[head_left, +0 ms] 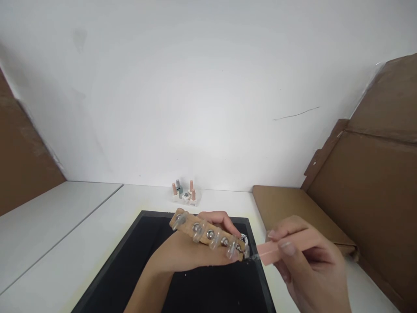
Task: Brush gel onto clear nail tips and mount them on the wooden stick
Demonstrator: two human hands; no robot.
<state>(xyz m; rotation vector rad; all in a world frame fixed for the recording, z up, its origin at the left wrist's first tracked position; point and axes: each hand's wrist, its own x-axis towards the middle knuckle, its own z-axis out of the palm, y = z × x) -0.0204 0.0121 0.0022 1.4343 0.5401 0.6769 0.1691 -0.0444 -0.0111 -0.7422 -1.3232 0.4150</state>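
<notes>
My left hand (195,254) holds a light wooden bar (202,232) above a black mat (208,293). Round metal studs run along the bar, with several clear nail tips (198,231) standing out from it. My right hand (309,261) is closed around a peach-coloured nail polish brush (286,248), gripping its long cap. The thin brush end points left and meets or nearly meets the nail tip (246,251) at the bar's right end; contact is too small to tell. Something white and silvery (243,238) shows by my left fingertips.
At the back of the white table (97,208), a clear tray (176,199) holds several small bottles (192,195) with peach and grey caps. A flat cardboard piece (286,204) lies at the right. Cardboard walls (371,174) stand on both sides, a white wall (208,87) behind.
</notes>
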